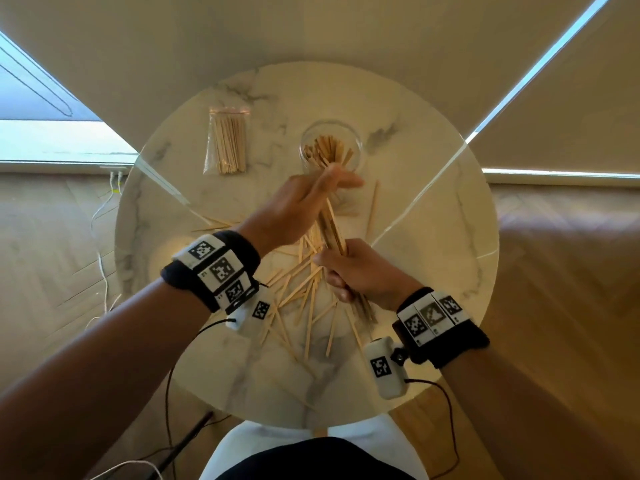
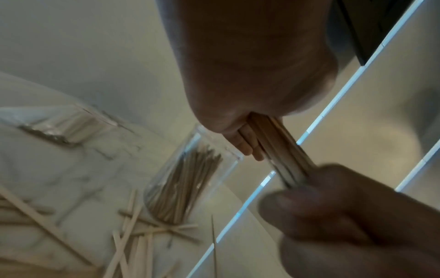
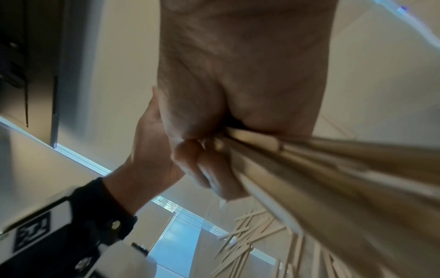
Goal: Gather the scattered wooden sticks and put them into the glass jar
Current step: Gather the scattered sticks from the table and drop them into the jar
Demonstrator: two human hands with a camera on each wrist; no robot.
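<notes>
A clear glass jar (image 1: 306,138) (image 2: 181,180) stands upright at the back middle of the table with several wooden sticks inside. Just in front of it my right hand (image 1: 356,271) (image 3: 238,75) grips a bundle of sticks (image 1: 333,227) (image 2: 278,148) (image 3: 309,169), held tilted above the table with its top end toward the jar. My left hand (image 1: 311,199) (image 2: 250,75) lies with straight fingers against the bundle's upper end. Many scattered sticks (image 1: 301,296) (image 2: 133,235) (image 3: 243,244) lie on the table under and in front of both hands.
A clear plastic bag of sticks (image 1: 227,143) lies at the back left of the round marble table (image 1: 443,209). One lone stick (image 1: 373,206) lies right of the jar. Cables (image 1: 104,265) trail over the wooden floor on the left.
</notes>
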